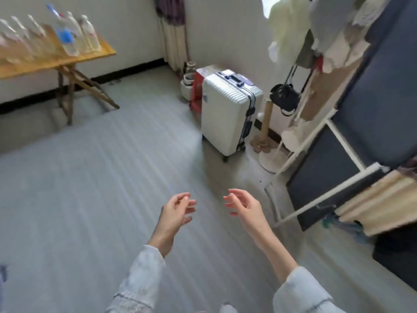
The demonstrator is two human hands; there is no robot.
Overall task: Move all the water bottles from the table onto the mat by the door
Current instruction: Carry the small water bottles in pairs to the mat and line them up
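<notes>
I am holding my left hand (178, 211) and right hand (242, 205) out over the floor, both empty, fingers loosely curled, palms facing each other. At least six bottles (67, 35) are standing upright on the table (94, 55), well away at upper left. The mat and door are not showing, so I am judging most carrying is left.

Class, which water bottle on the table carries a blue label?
The tall bottle standing near the table's right end; its blue label sets it apart from the clear, pale-labelled bottles around it.

Yellow-wood table (99, 55); blue-labelled clear bottle (65, 37); white ribbed suitcase (225, 114); grey floor (90, 188)
</notes>
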